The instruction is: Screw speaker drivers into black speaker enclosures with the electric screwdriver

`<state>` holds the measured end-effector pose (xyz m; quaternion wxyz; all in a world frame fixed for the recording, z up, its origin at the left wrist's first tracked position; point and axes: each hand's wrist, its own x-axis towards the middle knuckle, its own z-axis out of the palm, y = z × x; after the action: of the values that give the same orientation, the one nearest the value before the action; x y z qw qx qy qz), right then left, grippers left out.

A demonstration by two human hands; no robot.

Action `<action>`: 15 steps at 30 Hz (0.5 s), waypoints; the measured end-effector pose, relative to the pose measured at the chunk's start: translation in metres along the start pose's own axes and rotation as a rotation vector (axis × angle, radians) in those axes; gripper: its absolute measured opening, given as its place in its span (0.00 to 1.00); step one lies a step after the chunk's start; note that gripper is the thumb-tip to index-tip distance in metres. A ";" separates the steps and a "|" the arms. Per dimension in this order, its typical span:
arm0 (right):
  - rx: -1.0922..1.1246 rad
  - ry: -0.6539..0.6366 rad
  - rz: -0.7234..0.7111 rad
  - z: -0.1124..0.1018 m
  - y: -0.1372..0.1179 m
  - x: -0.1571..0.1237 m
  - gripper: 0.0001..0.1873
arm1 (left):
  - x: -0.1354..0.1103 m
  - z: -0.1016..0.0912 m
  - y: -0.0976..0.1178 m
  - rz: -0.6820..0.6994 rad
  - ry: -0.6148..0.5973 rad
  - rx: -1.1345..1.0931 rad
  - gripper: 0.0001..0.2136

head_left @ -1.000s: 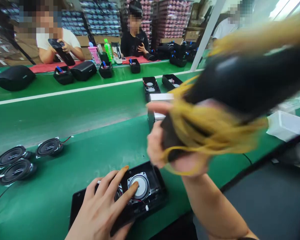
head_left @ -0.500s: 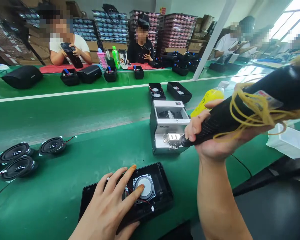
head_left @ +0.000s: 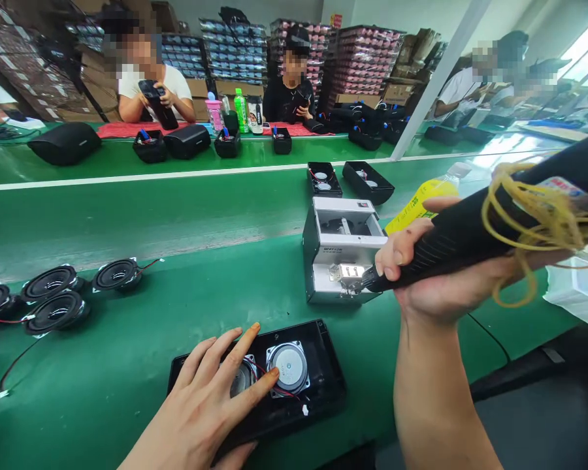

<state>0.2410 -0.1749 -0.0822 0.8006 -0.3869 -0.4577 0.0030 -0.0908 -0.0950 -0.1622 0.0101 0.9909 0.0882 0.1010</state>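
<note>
My left hand [head_left: 203, 405] lies with fingers spread on a black speaker housing [head_left: 323, 385] at the near edge of the green belt [head_left: 127, 339]; its fingertips touch the silver-backed speaker driver [head_left: 288, 365] inside. My right hand [head_left: 434, 274] is wrapped round a black electric screwdriver [head_left: 485, 222] wound with yellow rubber bands [head_left: 534, 215]. The screwdriver's tip rests at the outlet of a grey screw feeder box [head_left: 340, 248].
Several loose speaker drivers [head_left: 59, 294] with wires lie at the left on the belt. Two open black housings [head_left: 353, 179] sit beyond the feeder, a yellow bottle [head_left: 421, 199] beside it. A white tray [head_left: 578, 287] lies far right. People work across the far belt.
My right hand swung the screwdriver down from in front of the camera to the screw feeder's outlet and now holds it there. My left hand stayed on the housing.
</note>
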 end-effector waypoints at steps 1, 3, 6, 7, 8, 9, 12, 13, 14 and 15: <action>-0.001 -0.002 -0.004 0.000 0.000 0.000 0.39 | 0.000 0.001 -0.001 -0.001 0.002 -0.001 0.36; 0.002 0.002 0.015 0.001 -0.001 0.002 0.39 | -0.001 0.003 -0.002 0.002 0.037 -0.005 0.33; -0.019 0.047 -0.003 0.001 -0.002 0.006 0.37 | -0.001 0.004 -0.001 -0.010 0.064 -0.038 0.32; -0.033 0.073 -0.038 0.001 -0.001 0.008 0.36 | -0.001 0.004 0.000 -0.025 0.054 -0.050 0.32; -0.047 0.092 -0.076 0.001 -0.001 0.009 0.35 | 0.000 0.002 0.002 -0.042 0.037 -0.060 0.32; -0.058 0.101 -0.102 0.002 0.000 0.011 0.34 | 0.000 0.001 0.004 -0.062 0.017 -0.068 0.32; -0.087 0.075 -0.105 0.007 0.002 0.013 0.37 | 0.002 -0.004 0.010 -0.101 0.024 -0.084 0.31; -0.093 0.068 -0.102 0.009 0.003 0.013 0.37 | 0.003 -0.005 0.011 -0.111 0.030 -0.088 0.31; -0.098 0.069 -0.096 0.012 0.004 0.013 0.38 | 0.003 -0.005 0.012 -0.113 0.034 -0.090 0.32; -0.099 0.081 -0.084 0.014 0.004 0.013 0.38 | 0.003 -0.005 0.013 -0.115 0.035 -0.091 0.32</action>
<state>0.2398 -0.1589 -0.0716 0.7978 -0.4063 -0.4401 -0.0689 -0.0867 -0.1069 -0.1559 0.0595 0.9808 0.1404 0.1214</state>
